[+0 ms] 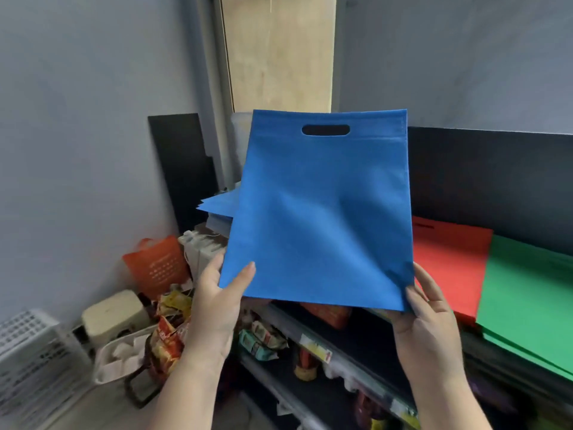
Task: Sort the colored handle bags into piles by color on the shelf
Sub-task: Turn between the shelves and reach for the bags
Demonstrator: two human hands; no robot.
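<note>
Grey walls [77, 135] and a pale panel [279, 51] back a dark shelf [496, 169] that runs along the right.

A blue bag [319, 212] is held upright in mid-air above the shelf's near edge, its slot handle at the top. It fills the middle of the view and hides much of the shelf behind it. The left hand [217, 302] pinches the bag's lower left corner: the thumb lies on the front, and the other fingers are curled behind the cloth, mostly out of sight. The right hand [431, 324] pinches the lower right corner in the same way, its fingers behind the cloth and only partly seen.

On the shelf, a blue pile [217, 204] peeks out past the bag's left edge; only its corners show. To the right lies a red pile [449, 262], partly covered by the held bag, and beside it a green pile [527, 293], which overlaps the red one's right edge and is cut off by the frame.

Lower shelves hold packets [263, 336] too blurred to name. On the floor at left stand an orange bag [158, 265] and a white crate [34, 361], the crate cut off at the edge.
</note>
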